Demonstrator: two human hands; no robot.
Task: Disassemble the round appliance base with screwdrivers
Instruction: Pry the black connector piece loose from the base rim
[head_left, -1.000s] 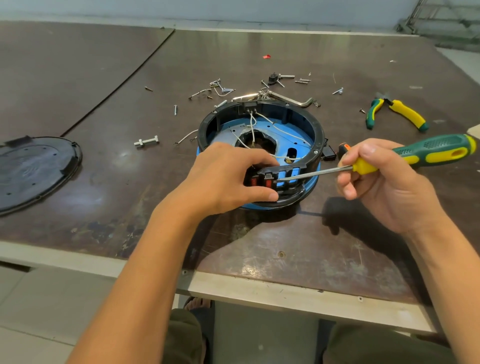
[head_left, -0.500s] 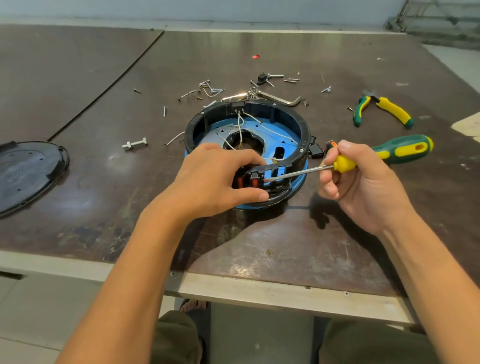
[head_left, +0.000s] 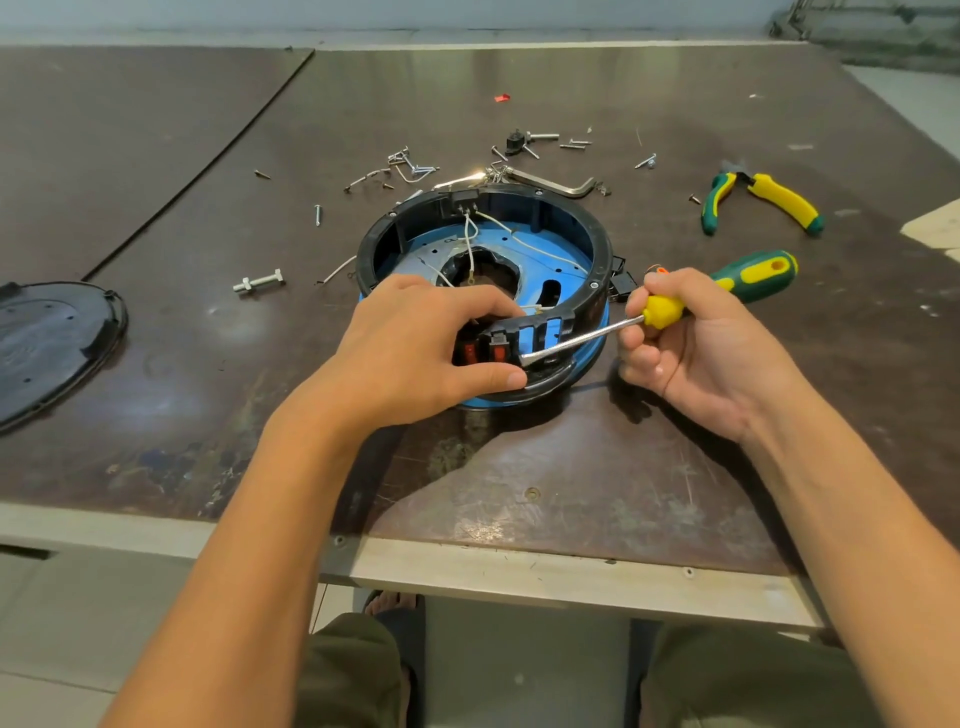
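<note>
At the scuffed brown table's near edge, the left hand grips the base's near rim: fingers curled over the top, thumb pressed on the outer wall beside two red switches. At the base's three o'clock, the right hand has its fingers clamped on a screwdriver's yellow-green handle, and the steel tip touches a rim slot. The base, a round black plastic ring at table centre, holds a blue plate and thin white wires. A round black lid lies at nine o'clock, pliers at two and loose screws at twelve.
</note>
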